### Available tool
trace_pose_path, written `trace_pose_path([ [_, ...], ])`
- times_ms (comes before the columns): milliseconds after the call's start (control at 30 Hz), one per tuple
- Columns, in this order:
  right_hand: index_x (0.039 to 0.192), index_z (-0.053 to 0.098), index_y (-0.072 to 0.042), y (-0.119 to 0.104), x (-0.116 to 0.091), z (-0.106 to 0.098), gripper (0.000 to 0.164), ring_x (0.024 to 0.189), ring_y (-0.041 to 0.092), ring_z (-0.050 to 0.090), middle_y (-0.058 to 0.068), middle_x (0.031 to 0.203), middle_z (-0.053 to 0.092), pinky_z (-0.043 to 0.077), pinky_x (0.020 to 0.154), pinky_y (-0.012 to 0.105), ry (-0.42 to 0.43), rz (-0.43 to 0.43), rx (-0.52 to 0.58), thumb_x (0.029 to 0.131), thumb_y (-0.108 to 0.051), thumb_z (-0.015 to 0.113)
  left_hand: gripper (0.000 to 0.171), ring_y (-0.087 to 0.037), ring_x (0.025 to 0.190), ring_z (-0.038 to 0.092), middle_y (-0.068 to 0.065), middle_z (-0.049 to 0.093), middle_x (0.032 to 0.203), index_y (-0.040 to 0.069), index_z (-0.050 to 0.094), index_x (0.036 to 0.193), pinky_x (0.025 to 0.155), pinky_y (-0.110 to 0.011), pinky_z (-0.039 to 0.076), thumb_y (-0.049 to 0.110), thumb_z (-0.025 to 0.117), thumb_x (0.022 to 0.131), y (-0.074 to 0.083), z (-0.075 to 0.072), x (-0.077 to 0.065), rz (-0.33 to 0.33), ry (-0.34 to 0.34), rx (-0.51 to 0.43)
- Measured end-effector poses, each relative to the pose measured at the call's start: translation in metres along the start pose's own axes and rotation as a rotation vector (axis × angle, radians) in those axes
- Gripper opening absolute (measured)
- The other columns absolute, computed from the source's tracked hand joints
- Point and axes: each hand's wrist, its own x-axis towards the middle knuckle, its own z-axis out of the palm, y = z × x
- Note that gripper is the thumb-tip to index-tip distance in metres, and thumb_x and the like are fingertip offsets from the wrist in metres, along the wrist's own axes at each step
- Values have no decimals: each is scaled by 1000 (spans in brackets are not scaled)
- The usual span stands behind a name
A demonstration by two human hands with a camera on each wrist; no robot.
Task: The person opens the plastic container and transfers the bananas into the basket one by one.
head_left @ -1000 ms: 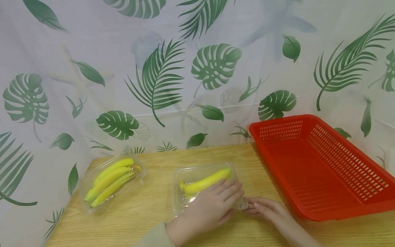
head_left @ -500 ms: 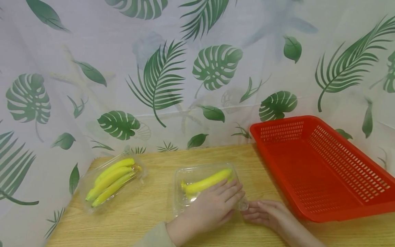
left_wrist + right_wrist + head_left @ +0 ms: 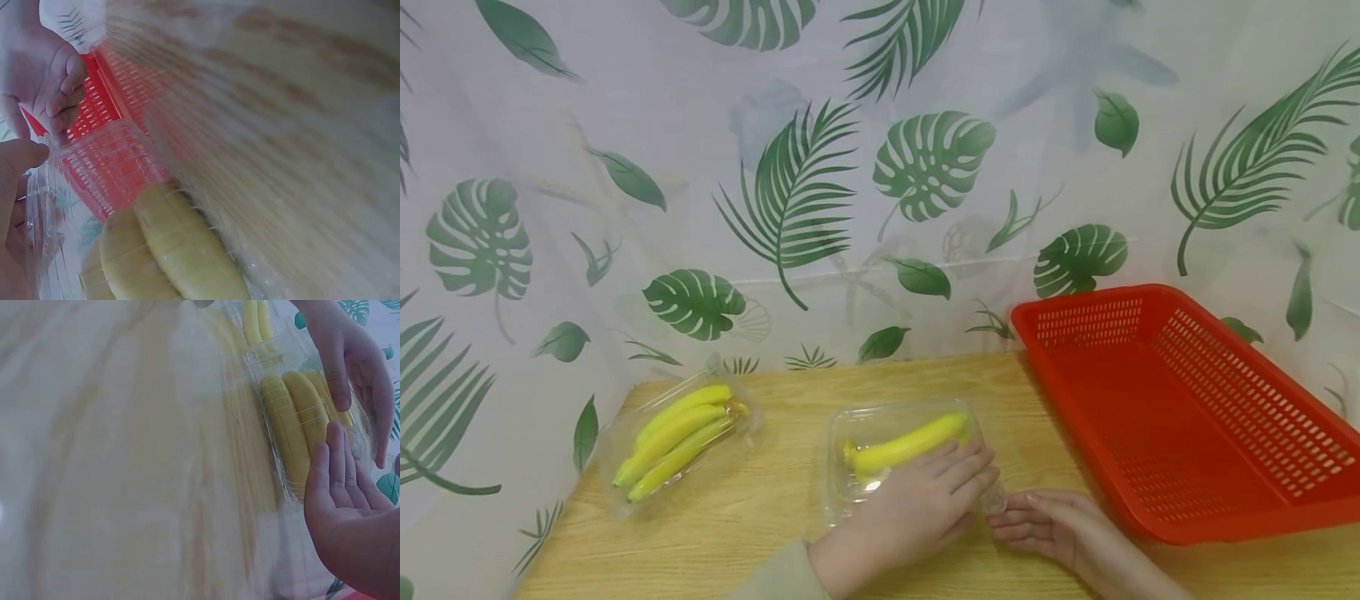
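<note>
A clear plastic clamshell box (image 3: pixel 842 421) lies on the table with yellow bananas (image 3: pixel 906 446) inside. Over its near right part lies my left hand (image 3: pixel 917 500), fingers straight and hiding some of the fruit. My right hand (image 3: pixel 1063 527) is at the box's right corner, its fingertips right at the clear edge. From the right wrist, the right hand (image 3: pixel 350 494) shows palm turned up with fingers extended against the box's end, the left hand (image 3: pixel 359 359) reaching over the lid's side. Several bananas (image 3: pixel 181 250) appear under the ribbed plastic in the left wrist view.
To the left stands another clear box holding several bananas (image 3: pixel 673 437). A large red perforated basket (image 3: pixel 1150 400) takes up the right side, near the right hand. Behind the wooden table (image 3: pixel 790 383) hangs a white cloth (image 3: pixel 850 225) with green leaf prints.
The right hand has shifted slightly at the box's corner, its fingers now spread lower along the edge. The left hand keeps its place on the box. The head view has drifted slightly.
</note>
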Motion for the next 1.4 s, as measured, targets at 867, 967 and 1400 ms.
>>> trace_pose_path([
  [867, 127, 74, -15, 14, 7, -4, 41, 118, 15, 75, 2, 124, 79, 61, 105, 29, -53, -92, -6, 116, -11, 35, 40, -16, 144, 58, 0, 64, 152, 18, 64, 146, 125, -33, 46, 31, 57, 109, 3, 2, 3, 53, 29, 182],
  [967, 127, 75, -15, 14, 9, -4, 41, 117, 14, 76, 2, 124, 80, 61, 105, 29, -52, -97, -2, 116, -10, 36, 38, -15, 144, 59, 0, 64, 152, 18, 65, 145, 125, -32, 46, 30, 58, 109, 3, 2, 4, 56, 44, 164],
  [1400, 123, 76, -17, 14, 12, -2, 37, 113, 12, 76, -1, 120, 80, 62, 102, 27, -16, -85, -7, 115, -8, 40, 32, -13, 146, 56, 5, 64, 152, 24, 69, 139, 128, -27, 39, 24, 59, 109, 3, 3, 7, 120, 16, 159],
])
